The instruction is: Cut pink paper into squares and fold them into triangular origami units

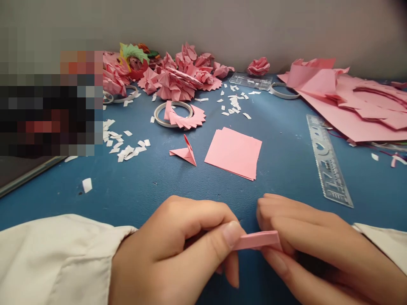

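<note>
Between my hands, close to me, is a narrow folded strip of pink paper point(257, 239). My left hand point(187, 245) pinches its left end between thumb and fingers. At the other end, my right hand point(311, 241) has its thumb under the strip and its curled fingers against the edge. Just beyond lies a stack of square pink paper point(233, 154). Left of the stack rests a small folded pink piece point(184, 153) with one flap standing up. Behind it, a fan of joined pink folds point(193, 118) leans over a tape roll point(159, 116).
Pink paper flowers point(181, 78) pile up at the back. White paper scraps point(127, 152) are scattered at left and centre back. A clear stencil ruler point(329, 165) lies at right, near large pink sheets point(321, 114). Another tape roll point(282, 91) sits behind. The far left is pixelated.
</note>
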The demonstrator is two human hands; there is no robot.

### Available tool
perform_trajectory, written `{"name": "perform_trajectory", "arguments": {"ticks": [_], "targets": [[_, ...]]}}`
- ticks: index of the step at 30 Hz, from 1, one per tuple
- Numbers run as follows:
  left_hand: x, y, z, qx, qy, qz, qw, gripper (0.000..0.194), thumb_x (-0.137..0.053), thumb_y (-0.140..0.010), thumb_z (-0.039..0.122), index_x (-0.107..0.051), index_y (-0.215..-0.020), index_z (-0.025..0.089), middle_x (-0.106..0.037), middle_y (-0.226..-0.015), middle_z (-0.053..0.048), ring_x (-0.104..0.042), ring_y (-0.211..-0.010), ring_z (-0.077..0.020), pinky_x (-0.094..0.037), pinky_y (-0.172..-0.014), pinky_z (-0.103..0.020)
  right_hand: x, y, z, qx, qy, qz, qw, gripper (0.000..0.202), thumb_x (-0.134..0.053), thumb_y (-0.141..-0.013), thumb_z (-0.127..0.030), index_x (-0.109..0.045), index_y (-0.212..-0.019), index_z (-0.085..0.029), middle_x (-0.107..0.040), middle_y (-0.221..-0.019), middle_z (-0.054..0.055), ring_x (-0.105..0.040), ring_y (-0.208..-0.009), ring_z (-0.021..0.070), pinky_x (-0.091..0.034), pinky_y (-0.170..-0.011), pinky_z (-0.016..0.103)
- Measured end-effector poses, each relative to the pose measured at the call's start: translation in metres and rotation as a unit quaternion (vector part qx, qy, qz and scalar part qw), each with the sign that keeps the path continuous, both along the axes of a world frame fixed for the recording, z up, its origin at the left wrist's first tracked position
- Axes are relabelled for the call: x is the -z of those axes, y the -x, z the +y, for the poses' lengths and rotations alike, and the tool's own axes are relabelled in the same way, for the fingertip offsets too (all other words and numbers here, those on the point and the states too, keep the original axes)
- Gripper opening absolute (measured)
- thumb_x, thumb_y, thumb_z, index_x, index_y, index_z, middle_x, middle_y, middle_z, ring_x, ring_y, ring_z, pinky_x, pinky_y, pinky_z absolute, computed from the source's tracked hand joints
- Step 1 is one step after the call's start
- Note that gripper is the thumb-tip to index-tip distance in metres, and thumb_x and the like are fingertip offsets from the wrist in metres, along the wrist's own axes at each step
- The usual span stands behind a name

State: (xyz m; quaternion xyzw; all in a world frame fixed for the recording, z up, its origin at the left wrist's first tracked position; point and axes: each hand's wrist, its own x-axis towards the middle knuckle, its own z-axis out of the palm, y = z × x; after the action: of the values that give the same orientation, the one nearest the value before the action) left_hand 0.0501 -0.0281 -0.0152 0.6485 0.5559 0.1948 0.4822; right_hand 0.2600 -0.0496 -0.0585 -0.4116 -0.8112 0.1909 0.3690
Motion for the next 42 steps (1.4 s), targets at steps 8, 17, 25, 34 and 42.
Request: {"name": "perform_trajectory", "arguments": {"ticks": [8,17,25,34,42], "targets": [[0.014,0.015,0.035,0.2,-0.438,0.109,0.87,0.029,-0.038,-0.107,0.011,-0.046,-0.082,0.025,-0.054,-0.065,0.012,-0.055,-0.053,-0.0049,-0.044,-0.055,-0.013,-0.002,-0.017,0.022,-0.03,-0.074,-0.087,0.993,0.018,-0.04,-0.112,-0.026,-0.052,-0.099,-0.024,-0.064,-0.089,0.001,-0.06,-0.08,0.0141,-0.049,-0.073,0.03],[0.007,0.037,0.079,0.084,-0.65,0.375,0.656,0.025,-0.05,-0.098,0.007,-0.068,-0.082,0.012,-0.058,-0.058,-0.005,-0.049,-0.051,-0.0228,-0.025,-0.047,-0.037,0.011,-0.034,0.058,0.096,-0.221,-0.311,0.919,0.051,-0.037,-0.114,-0.044,-0.046,-0.152,-0.012,-0.072,-0.136,0.018,-0.067,-0.129,0.0354,-0.048,-0.096,0.054],[0.015,0.034,0.078,0.198,-0.72,0.29,0.598,0.015,-0.054,-0.099,0.008,-0.067,-0.107,0.007,-0.066,-0.072,-0.004,-0.057,-0.063,-0.0227,-0.048,-0.057,-0.035,0.016,-0.034,0.056,0.14,-0.244,-0.256,0.925,0.035,-0.049,-0.112,-0.043,-0.057,-0.137,-0.02,-0.077,-0.125,0.012,-0.074,-0.115,0.0294,-0.048,-0.104,0.053],[0.017,0.033,0.07,0.231,-0.703,0.224,0.634,0.031,-0.061,-0.104,0.024,-0.06,-0.129,0.006,-0.074,-0.116,-0.016,-0.067,-0.107,-0.0306,-0.056,-0.085,-0.041,0.002,-0.041,0.051,0.104,-0.272,-0.198,0.936,0.019,-0.067,-0.101,-0.021,-0.062,-0.12,-0.023,-0.079,-0.108,0.01,-0.077,-0.102,0.0255,-0.05,-0.105,0.047],[0.017,0.029,0.031,0.21,-0.446,0.006,0.87,0.019,-0.048,-0.113,0.029,-0.053,-0.131,0.023,-0.074,-0.113,0.003,-0.068,-0.105,-0.0087,-0.047,-0.103,-0.013,-0.022,-0.028,0.01,-0.006,-0.141,-0.073,0.987,0.019,-0.069,-0.103,-0.027,-0.063,-0.12,-0.023,-0.08,-0.091,-0.003,-0.074,-0.092,0.0153,-0.044,-0.11,0.034]]}}
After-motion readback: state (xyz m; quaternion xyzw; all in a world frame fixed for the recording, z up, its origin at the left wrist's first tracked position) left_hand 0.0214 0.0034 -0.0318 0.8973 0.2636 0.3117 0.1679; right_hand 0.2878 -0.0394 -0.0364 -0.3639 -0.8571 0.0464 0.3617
